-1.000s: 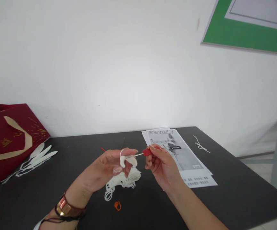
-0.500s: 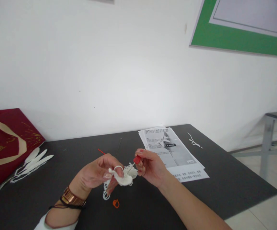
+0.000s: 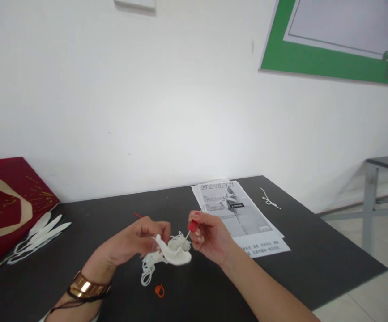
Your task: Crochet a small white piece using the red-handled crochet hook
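My right hand (image 3: 209, 232) is closed around the red handle of a crochet hook (image 3: 194, 222). The hook's thin metal shaft slants down to the left, its tip in or against a small white crochet piece (image 3: 176, 256). My left hand (image 3: 147, 237) is closed, pinching the left end of that piece between thumb and fingers. Behind and below it lies a loose bundle of white yarn (image 3: 148, 266). An orange stitch marker (image 3: 159, 291) rests on the black table in front of the piece.
Printed sheets (image 3: 240, 210) lie behind my right hand, with a short knotted white cord (image 3: 268, 200) beyond them. At left, several white petal-shaped pieces (image 3: 42, 235) lie by a dark red bag (image 3: 9, 205). A thin red stick (image 3: 137, 215) lies behind my left hand.
The left fingers have shifted from spread around the crochet piece and a yarn loop to a tighter pinch at its left end. The right hand keeps the hook. The view has moved slightly.
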Demonstrator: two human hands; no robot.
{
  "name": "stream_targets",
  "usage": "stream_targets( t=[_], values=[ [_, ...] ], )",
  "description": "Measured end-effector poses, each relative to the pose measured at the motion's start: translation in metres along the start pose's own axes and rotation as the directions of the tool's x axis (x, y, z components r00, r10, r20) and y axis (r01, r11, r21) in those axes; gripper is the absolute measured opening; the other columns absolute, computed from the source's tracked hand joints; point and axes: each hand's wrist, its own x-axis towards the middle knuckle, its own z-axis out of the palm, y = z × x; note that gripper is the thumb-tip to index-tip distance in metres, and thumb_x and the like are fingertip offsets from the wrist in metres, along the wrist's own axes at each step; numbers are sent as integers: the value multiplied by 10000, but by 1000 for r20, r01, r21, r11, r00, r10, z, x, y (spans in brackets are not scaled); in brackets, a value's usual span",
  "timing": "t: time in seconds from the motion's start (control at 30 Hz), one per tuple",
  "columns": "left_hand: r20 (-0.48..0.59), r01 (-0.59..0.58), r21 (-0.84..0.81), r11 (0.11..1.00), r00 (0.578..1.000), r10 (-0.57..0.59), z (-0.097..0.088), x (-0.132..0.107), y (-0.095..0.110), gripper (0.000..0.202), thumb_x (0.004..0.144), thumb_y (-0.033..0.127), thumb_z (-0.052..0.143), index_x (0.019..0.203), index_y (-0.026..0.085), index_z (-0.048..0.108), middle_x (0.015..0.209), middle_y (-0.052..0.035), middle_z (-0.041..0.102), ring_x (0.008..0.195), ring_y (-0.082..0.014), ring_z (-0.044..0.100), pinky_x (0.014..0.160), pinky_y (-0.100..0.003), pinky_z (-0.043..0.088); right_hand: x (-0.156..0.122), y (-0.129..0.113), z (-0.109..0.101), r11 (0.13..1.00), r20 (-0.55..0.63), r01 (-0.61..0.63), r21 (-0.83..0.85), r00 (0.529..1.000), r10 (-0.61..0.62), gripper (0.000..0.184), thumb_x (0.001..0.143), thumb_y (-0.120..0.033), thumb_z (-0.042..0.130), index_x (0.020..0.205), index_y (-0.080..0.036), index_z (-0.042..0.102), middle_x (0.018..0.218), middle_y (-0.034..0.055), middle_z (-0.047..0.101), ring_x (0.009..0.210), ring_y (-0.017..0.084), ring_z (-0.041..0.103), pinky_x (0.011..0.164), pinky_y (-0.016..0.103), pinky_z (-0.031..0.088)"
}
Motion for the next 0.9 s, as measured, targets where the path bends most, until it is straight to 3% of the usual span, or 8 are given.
stream_targets(
  t=[0.13, 0.27, 0.33, 0.5, 0.57, 0.7, 0.8, 0.9],
  values=[
    [-122, -165, -194, 967, 982, 143, 19, 3, 3, 400, 728, 432, 594, 415, 187, 544, 715, -60, 474, 714, -203, 471, 644, -325, 402, 1, 1, -1, 1000, 17, 14, -23, 1000, -14, 143, 690, -179, 687, 612, -139, 574, 422, -49, 536, 334, 51, 453, 326, 122, 396],
    [-128, -238, -360, 902, 970, 205, 36, 0, 8, 321, 756, 461, 564, 661, 204, 730, 863, -78, 493, 776, -212, 476, 662, -330, 408, 2, 3, -4, 998, 24, 41, -56, 999, -40, 150, 704, -202, 694, 629, -133, 584, 429, -42, 546, 327, 67, 463, 317, 148, 431],
    [-103, -254, -343, 904, 967, 233, 40, -1, 11, 337, 766, 478, 586, 826, 204, 772, 924, -80, 484, 795, -206, 472, 678, -324, 407, 3, 4, -5, 996, 19, 58, -71, 998, -57, 152, 715, -206, 694, 636, -131, 588, 444, -37, 566, 328, 66, 469, 321, 154, 451],
    [-40, -224, -71, 972, 974, 222, 44, -3, 16, 520, 722, 581, 660, 1105, 235, 716, 974, -70, 506, 860, -228, 492, 732, -342, 403, 4, 5, -6, 989, -8, 103, -110, 995, -104, 145, 741, -212, 685, 657, -125, 605, 456, -29, 594, 339, 72, 510, 341, 152, 481],
    [-65, -195, 125, 973, 977, 204, 45, -4, 19, 506, 724, 518, 702, 1167, 274, 675, 946, -42, 514, 855, -210, 499, 743, -328, 398, 5, 4, -7, 985, -17, 120, -124, 992, -123, 149, 746, -209, 682, 649, -126, 604, 451, -27, 594, 338, 77, 519, 337, 153, 479],
    [-188, -80, 513, 855, 961, 203, 47, -9, 29, 258, 833, 235, 634, 1084, 284, 671, 895, -1, 505, 827, -158, 507, 742, -276, 413, 6, 4, -7, 982, -45, 135, -136, 989, -142, 144, 744, -198, 680, 645, -132, 599, 448, -36, 585, 330, 73, 504, 353, 168, 494],
    [-204, -57, 639, 767, 949, 240, 51, -11, 34, 199, 847, 98, 518, 915, 224, 656, 859, 0, 497, 810, -144, 523, 779, -262, 446, 7, 4, -6, 982, -70, 134, -135, 987, -144, 137, 734, -200, 685, 648, -133, 602, 459, -33, 591, 333, 72, 497, 364, 181, 505],
    [-187, -66, 735, 675, 937, 295, 55, -11, 33, 255, 836, 45, 432, 894, 207, 621, 857, -15, 501, 797, -147, 537, 787, -266, 473, 7, 5, -6, 983, -97, 134, -128, 984, -147, 138, 719, -205, 695, 644, -127, 610, 461, -25, 596, 340, 73, 498, 359, 181, 495]
  ],
)
